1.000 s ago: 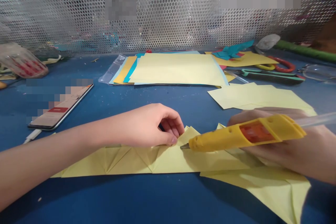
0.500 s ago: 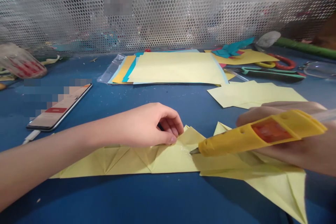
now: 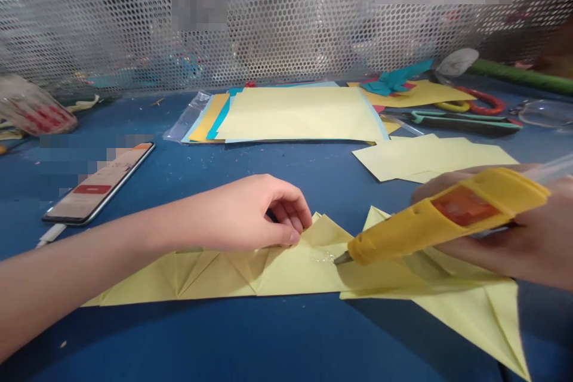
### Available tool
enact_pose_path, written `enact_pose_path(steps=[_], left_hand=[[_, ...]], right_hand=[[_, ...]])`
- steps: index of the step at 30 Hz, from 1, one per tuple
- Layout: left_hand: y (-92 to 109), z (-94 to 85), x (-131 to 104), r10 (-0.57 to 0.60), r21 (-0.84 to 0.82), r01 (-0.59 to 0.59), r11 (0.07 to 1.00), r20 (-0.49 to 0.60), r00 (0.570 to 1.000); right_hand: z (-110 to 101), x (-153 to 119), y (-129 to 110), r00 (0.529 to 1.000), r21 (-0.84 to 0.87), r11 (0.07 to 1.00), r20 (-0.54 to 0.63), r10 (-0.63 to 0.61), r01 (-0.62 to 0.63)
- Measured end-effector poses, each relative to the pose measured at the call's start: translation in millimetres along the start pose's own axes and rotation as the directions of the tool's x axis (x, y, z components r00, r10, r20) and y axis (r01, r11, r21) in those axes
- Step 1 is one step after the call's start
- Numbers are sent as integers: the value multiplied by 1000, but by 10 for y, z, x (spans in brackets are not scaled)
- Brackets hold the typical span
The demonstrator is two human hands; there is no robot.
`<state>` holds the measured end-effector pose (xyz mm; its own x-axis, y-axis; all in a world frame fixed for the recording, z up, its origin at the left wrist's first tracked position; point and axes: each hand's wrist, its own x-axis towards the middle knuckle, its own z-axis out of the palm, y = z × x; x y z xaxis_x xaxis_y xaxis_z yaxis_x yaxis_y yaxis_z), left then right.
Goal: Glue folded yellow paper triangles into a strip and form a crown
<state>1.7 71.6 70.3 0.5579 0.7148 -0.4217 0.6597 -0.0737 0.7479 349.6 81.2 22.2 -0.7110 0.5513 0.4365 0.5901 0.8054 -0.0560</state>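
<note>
The left hand (image 3: 250, 212) lies knuckles up on the folded yellow paper (image 3: 286, 268), fingers curled under so the tips pinch a raised flap near the middle of the strip. That paper stretches in a long band along the near edge of the blue surface (image 3: 224, 340), creased into triangles, with a pointed wing running off toward the near right corner.

The right hand (image 3: 514, 245) is closed around a yellow glue gun (image 3: 447, 215), held nearly level with its nozzle pointing left and its tip down at the paper. Just beside the tip sits a small shiny blob of glue (image 3: 321, 256), a little to the right of the left fingertips. A clear glue stick (image 3: 553, 168) pokes out of the back of the gun.

Toward the far edge lies a stack of coloured sheets (image 3: 299, 113), pale yellow on top with orange and teal peeking out on its left side. To the right of it rest loose yellow squares (image 3: 430, 155), and beyond them scissors (image 3: 461, 119) and teal paper scraps (image 3: 396, 79). A phone (image 3: 101, 182) lies on the left side, its screen lit and a white cable at its near end. A perforated metal screen (image 3: 286, 18) stands along the far edge.
</note>
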Motion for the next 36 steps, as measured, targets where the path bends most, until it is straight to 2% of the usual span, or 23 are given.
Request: enact_pose_path(steps=[6, 12, 16, 19, 24, 29, 32, 36], left_hand=[[6, 2, -2, -7, -13, 7, 1000, -2, 1000], [-8, 9, -2, -14, -7, 14, 1000, 2, 1000], [14, 8, -1, -14, -4, 14, 1000, -4, 1000], [42, -5, -1, -31, 4, 31, 1000, 5, 1000], [45, -9, -1, -28, -7, 28, 1000, 15, 1000], [45, -2, -14, -37, 4, 36, 999, 15, 999], [45, -1, -14, -38, 0, 38, 999, 20, 999], [25, 3, 6, -26, 2, 26, 1000, 18, 1000]], right_hand=[[18, -23, 35, 999, -71, 997, -48, 18, -21], [-6, 4, 41, 1000, -18, 1000, -22, -4, 4], [-22, 6, 68, 997, -19, 999, -63, 36, -37], [-21, -10, 83, 998, 25, 998, -24, 50, -50], [-24, -25, 102, 994, -50, 993, -30, 106, -107], [-26, -28, 107, 999, -6, 1000, -27, 30, -30], [10, -34, 113, 998, -60, 997, -40, 43, -45], [7, -18, 121, 998, -15, 999, -43, 42, -43]])
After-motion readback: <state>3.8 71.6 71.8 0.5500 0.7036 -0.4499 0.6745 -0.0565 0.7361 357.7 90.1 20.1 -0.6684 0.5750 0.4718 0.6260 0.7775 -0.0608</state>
